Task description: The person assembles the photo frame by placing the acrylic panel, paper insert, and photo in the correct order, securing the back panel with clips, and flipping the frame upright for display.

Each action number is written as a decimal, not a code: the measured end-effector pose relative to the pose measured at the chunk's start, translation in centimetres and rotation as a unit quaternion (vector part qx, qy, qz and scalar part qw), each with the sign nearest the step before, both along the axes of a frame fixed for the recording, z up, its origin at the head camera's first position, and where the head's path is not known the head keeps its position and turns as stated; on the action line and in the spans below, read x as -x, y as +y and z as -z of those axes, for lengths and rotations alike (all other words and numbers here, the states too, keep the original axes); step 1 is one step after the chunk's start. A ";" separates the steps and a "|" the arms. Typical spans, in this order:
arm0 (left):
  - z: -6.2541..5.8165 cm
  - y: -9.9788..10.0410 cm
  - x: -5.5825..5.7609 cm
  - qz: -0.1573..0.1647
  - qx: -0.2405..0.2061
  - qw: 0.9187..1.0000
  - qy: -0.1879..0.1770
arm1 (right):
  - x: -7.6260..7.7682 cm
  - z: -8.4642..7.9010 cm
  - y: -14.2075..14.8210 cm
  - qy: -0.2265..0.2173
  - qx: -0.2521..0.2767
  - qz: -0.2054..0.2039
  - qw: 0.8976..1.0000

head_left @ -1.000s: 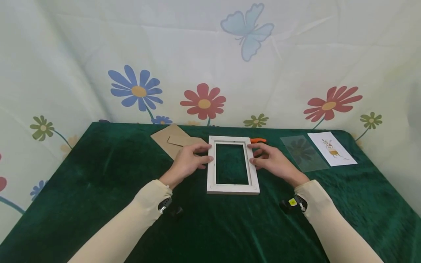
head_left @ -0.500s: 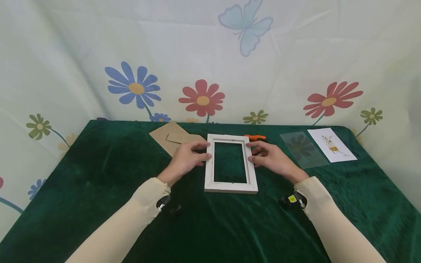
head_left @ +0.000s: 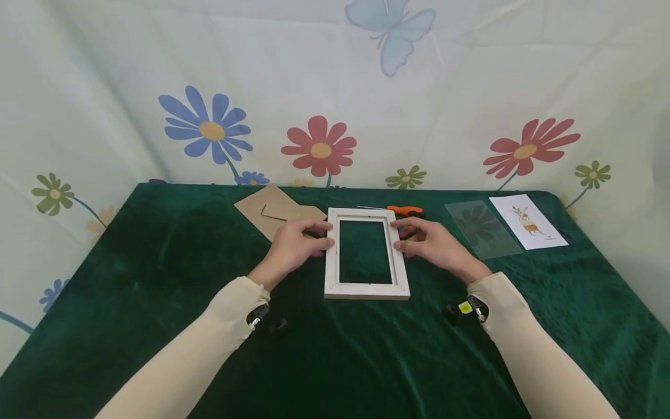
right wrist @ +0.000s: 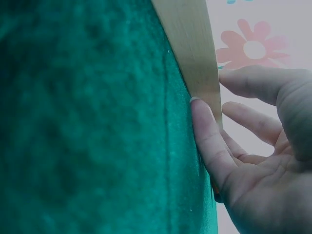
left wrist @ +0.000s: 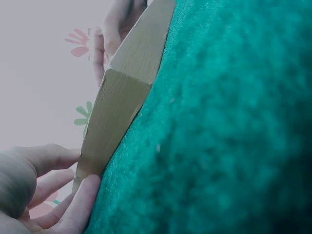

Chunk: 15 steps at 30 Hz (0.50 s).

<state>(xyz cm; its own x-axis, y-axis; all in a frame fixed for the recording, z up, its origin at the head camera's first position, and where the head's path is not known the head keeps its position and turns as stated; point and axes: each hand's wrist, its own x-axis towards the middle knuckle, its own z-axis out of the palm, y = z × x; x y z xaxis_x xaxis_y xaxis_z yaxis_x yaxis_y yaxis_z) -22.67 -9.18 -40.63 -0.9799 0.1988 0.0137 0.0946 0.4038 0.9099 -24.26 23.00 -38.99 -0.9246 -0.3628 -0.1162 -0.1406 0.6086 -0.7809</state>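
Note:
In the head view a white picture frame [head_left: 399,279] lies on the green cloth, with the cloth visible through its opening. My left hand [head_left: 293,247] holds its left side between thumb and fingers. On the opposite side my right hand [head_left: 437,244] grips the edge the same way. Bare wood shows along the frame's outer side [left wrist: 114,107] in the left wrist view, where the left hand's thumb and fingers meet the edge. From the right wrist, the right hand's thumb and forefinger touch the wooden side [right wrist: 197,44]. Some fingertips are hidden.
A brown backing board [head_left: 251,205] with a stand flap lies behind my left hand. Beyond the frame is an orange-handled screwdriver [head_left: 405,210]. At the right lie a transparent sheet [head_left: 478,230] and a printed card [head_left: 528,224]. A flowered curtain [head_left: 455,75] hangs behind the table.
The head view has tilted down a little. The frame has shifted slightly towards me or lower, and more of the screwdriver shows behind it. Both hands keep their hold.

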 end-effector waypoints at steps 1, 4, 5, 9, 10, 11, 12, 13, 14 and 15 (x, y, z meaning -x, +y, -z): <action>0.1 0.0 0.1 0.003 -0.001 1.000 -0.001 | 0.0 0.0 0.0 -0.002 0.001 0.000 1.000; 0.3 -0.2 0.2 0.010 -0.002 1.000 -0.004 | 0.0 0.0 0.1 -0.004 0.005 0.001 1.000; 0.3 -0.2 0.3 0.011 -0.002 1.000 -0.004 | 0.0 0.0 0.1 -0.004 0.006 0.001 1.000; 0.3 -0.3 0.3 0.016 -0.005 1.000 -0.007 | 0.1 0.0 0.2 -0.003 0.011 0.000 1.000; 0.3 -0.3 0.3 0.016 -0.005 1.000 -0.008 | 0.1 0.0 0.2 -0.004 0.013 -0.001 1.000; 0.3 -0.3 0.3 0.018 -0.005 1.000 -0.009 | 0.0 0.0 0.2 -0.004 0.014 -0.003 1.000; 0.3 -0.3 0.2 0.019 -0.005 1.000 -0.010 | 0.0 0.0 0.2 -0.005 0.014 -0.003 1.000; 0.3 -0.3 0.2 0.020 -0.006 1.000 -0.010 | 0.1 0.0 0.2 -0.005 0.013 -0.004 1.000; 0.3 -0.3 0.2 0.020 -0.006 1.000 -0.011 | 0.1 0.0 0.2 -0.006 0.013 -0.003 1.000; 0.3 -0.3 0.2 0.021 -0.006 1.000 -0.010 | 0.1 0.0 0.2 -0.007 0.013 -0.004 1.000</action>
<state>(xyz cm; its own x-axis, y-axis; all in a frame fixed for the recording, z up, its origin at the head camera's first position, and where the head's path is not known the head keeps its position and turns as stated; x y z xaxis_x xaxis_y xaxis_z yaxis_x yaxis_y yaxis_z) -22.90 -9.51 -40.94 -0.9711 0.2387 -0.0036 0.0923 0.3892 0.9165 -24.36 23.21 -39.03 -0.9203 -0.3724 -0.1199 -0.1339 0.5878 -0.7979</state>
